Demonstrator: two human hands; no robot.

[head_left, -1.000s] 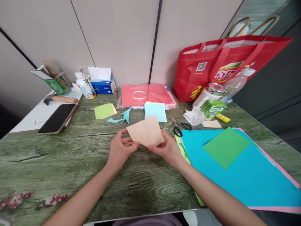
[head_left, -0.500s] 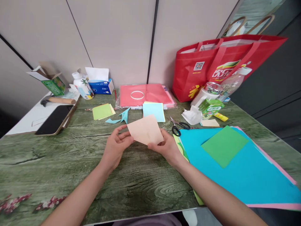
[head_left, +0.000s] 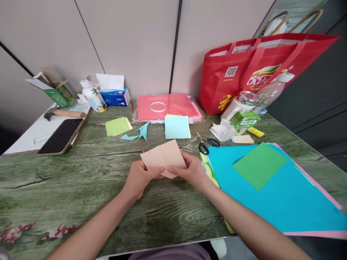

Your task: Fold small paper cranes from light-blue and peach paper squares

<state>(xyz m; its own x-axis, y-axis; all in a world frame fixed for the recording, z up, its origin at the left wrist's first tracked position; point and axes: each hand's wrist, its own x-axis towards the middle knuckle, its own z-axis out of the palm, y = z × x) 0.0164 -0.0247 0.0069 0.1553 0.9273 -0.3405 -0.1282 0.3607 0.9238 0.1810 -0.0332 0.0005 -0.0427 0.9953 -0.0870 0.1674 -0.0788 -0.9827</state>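
A pale peach sheet of paper (head_left: 163,156) is held above the table between both hands, with a faint crease down its middle. My left hand (head_left: 142,175) grips its lower left side, thumb on top and fingers behind. My right hand (head_left: 191,169) pinches the lower right side the same way, and the two thumb tips nearly meet near the bottom edge. Beyond the sheet lie a folded light-blue paper figure (head_left: 143,131) and a stack of light-blue square papers (head_left: 178,127). Black-handled scissors (head_left: 204,142) rest right of the right hand.
Large blue sheets (head_left: 252,202) with a green square (head_left: 260,166) cover the table's right. Behind stand a red bag (head_left: 221,83), crumpled tissue (head_left: 222,130) and a red paper pack (head_left: 173,104). Left are green papers (head_left: 117,126), a phone (head_left: 62,136), a hammer (head_left: 66,113) and a tissue box (head_left: 115,97).
The peach paper has come lower and nearer to me. My left hand has shifted right and its thumb now lies on the sheet's front, close to the right thumb.
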